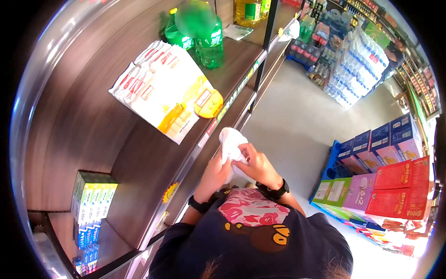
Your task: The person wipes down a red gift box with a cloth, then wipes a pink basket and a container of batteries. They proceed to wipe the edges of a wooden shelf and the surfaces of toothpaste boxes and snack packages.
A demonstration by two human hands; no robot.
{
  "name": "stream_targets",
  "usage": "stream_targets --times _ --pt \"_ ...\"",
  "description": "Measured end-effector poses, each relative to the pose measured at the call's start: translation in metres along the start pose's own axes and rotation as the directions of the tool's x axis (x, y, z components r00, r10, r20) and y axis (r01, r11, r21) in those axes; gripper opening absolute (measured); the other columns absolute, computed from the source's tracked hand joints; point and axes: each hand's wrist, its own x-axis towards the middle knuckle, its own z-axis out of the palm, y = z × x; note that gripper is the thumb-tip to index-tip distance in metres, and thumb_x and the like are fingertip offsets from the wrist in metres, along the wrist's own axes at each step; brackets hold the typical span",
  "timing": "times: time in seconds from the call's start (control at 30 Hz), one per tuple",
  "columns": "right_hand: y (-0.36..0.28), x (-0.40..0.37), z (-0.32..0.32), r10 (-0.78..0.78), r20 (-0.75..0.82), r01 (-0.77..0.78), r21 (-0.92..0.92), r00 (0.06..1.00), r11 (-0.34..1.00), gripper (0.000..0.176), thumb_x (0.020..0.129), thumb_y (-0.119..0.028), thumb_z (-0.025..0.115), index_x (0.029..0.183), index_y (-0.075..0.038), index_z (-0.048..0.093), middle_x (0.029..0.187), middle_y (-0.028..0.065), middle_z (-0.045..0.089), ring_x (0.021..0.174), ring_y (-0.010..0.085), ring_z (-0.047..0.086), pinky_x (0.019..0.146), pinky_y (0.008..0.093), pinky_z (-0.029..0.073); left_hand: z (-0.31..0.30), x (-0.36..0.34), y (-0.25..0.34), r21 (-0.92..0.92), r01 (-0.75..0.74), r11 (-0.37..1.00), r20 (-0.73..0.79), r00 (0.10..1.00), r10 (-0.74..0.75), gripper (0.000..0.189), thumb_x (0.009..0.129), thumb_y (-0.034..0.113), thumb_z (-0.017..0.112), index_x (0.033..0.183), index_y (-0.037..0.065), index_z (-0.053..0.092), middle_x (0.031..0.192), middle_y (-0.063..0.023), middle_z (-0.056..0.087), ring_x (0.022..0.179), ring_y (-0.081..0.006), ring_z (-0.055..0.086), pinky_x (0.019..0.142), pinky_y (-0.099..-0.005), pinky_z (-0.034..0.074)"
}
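Observation:
A crumpled white cloth (232, 141) is bunched up in front of my chest, at the edge of the shelf. My left hand (215, 174) grips its near left side with closed fingers. From the right, my right hand (258, 166) pinches the same cloth, its fingers bent and close to the left ones. Part of the cloth hangs below the fingers, mostly hidden by them. Just beyond, on the wooden shelf (153, 160), lies a stack of white and yellow snack packets (169, 93).
Green bottles (211, 49) and a folded pale cloth (237, 31) stand farther along the shelf. Toothpaste-like boxes (95, 200) are at the lower left. Across the grey floor (283, 121), gift boxes (395, 190) sit on a blue pallet (331, 160), with stacked water bottles (355, 67) behind.

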Motion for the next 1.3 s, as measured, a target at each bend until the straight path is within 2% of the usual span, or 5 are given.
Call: stream_targets --times 0.37,0.7,0.97,1.07,1.3 --pt "0.008 0.008 -0.028 -0.079 -0.117 0.068 -0.095 0.99 0.993 0.014 0.079 -0.005 0.059 0.09 -0.005 0.067 0.082 0.0131 0.064 0.072 0.0314 0.064 0.065 0.0377 0.051 -0.007 -0.011 -0.026 0.363 0.012 0.932 0.122 0.991 -0.061 0.026 0.094 0.017 0.049 0.115 0.004 0.058 0.089 -0.0236 0.064 0.083 -0.0429 0.06 0.072 -0.0475 0.048" --pt "-0.001 0.005 -0.01 -0.088 -0.034 0.084 -0.098 0.996 0.992 0.017 0.077 -0.004 0.059 0.091 -0.006 0.069 0.083 0.0135 0.067 0.074 0.0311 0.066 0.068 0.0364 0.054 0.002 -0.003 -0.011 0.01 0.153 0.988 0.546 0.827 -0.134 0.024 0.092 0.014 0.055 0.109 -0.001 0.062 0.093 -0.0198 0.068 0.086 -0.0302 0.067 0.074 -0.0357 0.05" --pt "-0.009 -0.001 -0.011 -0.151 0.133 0.157 -0.036 0.979 0.987 0.026 0.075 -0.003 0.062 0.1 -0.006 0.07 0.089 0.013 0.069 0.078 0.031 0.067 0.071 0.0359 0.055 0.022 0.011 -0.069 -0.248 0.285 0.926 0.382 0.907 -0.177 0.044 0.086 0.024 0.07 0.118 -0.003 0.056 0.106 -0.0093 0.066 0.097 -0.0176 0.064 0.082 -0.0323 0.051" --pt "-0.021 -0.009 -0.014 -0.144 0.271 0.133 0.058 0.952 0.989 0.033 0.076 -0.006 0.062 0.108 -0.011 0.069 0.086 0.0162 0.068 0.076 0.0348 0.065 0.07 0.0389 0.053 0.019 0.01 -0.063 -0.916 0.272 0.295 0.269 0.962 -0.052 0.047 0.091 0.022 0.067 0.128 -0.002 0.05 0.121 -0.0083 0.058 0.113 -0.0174 0.057 0.093 -0.0316 0.048" --pt "-0.022 -0.014 -0.009 -0.162 0.517 0.145 0.073 0.841 0.987 0.031 0.084 -0.011 0.063 0.115 -0.012 0.066 0.088 0.0183 0.066 0.075 0.0352 0.064 0.069 0.0406 0.052 0.02 0.019 -0.058 -0.836 0.304 0.457 0.195 0.943 -0.269 0.042 0.095 0.012 0.057 0.133 -0.001 0.046 0.121 -0.0097 0.06 0.109 -0.019 0.06 0.093 -0.0326 0.049"
